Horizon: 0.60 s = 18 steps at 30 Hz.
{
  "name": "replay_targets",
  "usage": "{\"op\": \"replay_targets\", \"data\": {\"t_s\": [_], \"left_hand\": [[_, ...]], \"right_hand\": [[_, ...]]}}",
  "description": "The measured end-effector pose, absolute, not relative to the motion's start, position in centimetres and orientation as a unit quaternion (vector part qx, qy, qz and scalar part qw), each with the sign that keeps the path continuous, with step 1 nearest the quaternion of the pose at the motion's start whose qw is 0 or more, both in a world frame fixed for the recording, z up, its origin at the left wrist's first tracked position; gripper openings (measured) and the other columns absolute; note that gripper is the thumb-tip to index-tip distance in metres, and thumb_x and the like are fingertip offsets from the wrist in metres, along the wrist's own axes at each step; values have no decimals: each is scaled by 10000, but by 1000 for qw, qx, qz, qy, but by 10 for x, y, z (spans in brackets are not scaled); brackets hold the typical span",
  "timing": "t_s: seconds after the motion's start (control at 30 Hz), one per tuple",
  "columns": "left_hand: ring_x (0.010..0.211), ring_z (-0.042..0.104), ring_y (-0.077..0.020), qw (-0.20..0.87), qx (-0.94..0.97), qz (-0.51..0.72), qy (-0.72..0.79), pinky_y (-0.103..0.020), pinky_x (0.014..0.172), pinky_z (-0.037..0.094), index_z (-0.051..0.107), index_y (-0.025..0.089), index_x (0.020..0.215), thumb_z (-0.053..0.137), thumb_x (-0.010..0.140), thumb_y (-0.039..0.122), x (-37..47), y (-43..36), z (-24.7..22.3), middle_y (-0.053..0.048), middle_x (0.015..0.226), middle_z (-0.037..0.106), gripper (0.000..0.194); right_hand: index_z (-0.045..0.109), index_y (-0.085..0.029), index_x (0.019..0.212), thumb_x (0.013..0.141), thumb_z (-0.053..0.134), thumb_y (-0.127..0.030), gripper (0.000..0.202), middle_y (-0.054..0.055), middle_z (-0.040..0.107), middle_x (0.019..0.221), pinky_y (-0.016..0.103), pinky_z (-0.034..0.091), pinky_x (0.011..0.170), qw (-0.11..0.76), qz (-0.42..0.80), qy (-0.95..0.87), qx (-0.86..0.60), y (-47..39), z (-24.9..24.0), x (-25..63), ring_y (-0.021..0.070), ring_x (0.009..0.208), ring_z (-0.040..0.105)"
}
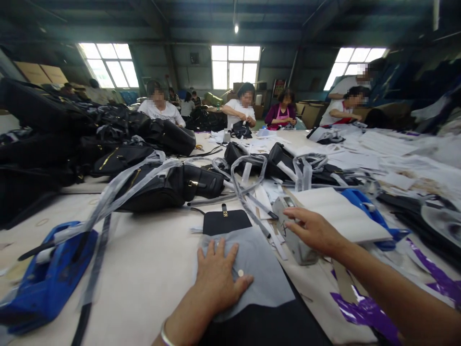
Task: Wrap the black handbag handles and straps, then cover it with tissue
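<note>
My left hand (219, 274) lies flat with fingers spread on a grey translucent sheet (268, 276). Under and beyond the sheet is a black piece (230, 222) with a gold clasp at its far edge; more black material (268, 327) shows at the near side. To the right, my right hand (309, 228) reaches over a grey metal box-like object (298, 240), fingers apart and extended at its top. I see nothing held in that hand.
Black bags (154, 187) with wrapped straps lie across the table (144, 269), heaped high at left. Blue tape dispensers (54, 274) stand left and right. White foam sheets (338, 211) and purple film (363, 307) are at right. Several people work beyond.
</note>
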<state>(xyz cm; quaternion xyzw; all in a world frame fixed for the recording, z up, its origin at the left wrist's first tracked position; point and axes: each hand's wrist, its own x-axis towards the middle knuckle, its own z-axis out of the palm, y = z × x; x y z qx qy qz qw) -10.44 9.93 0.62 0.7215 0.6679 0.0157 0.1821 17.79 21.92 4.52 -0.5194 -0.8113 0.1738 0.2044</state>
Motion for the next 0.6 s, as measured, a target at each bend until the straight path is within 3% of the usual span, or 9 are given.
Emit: {"op": "replay_targets", "data": {"t_s": [0.13,0.43,0.6], "left_hand": [[1438,236,-448,179,720,8,671,-694,1111,113,377,352,1483,436,755,791,-102,100,9,-140,1576,318,852],[1452,214,-428,170,710,-61,681,-681,1112,117,366,323,1489,463,787,680,-95,109,19,-117,1596,269,793],[1457,211,-415,170,697,-81,692,-666,1119,129,367,311,1485,477,783,637,-90,112,31,-103,1589,276,782]], "right_hand": [[709,-204,1098,844,560,-393,350,92,692,1187,378,572,779,244,180,-778,-551,228,49,190,264,996,666],[752,-186,954,813,561,-330,278,81,753,990,379,518,893,306,130,-707,-624,269,58,233,247,941,685],[738,-112,1005,844,512,-277,323,101,758,863,340,547,753,308,140,-662,-668,317,48,274,239,837,716]]}}
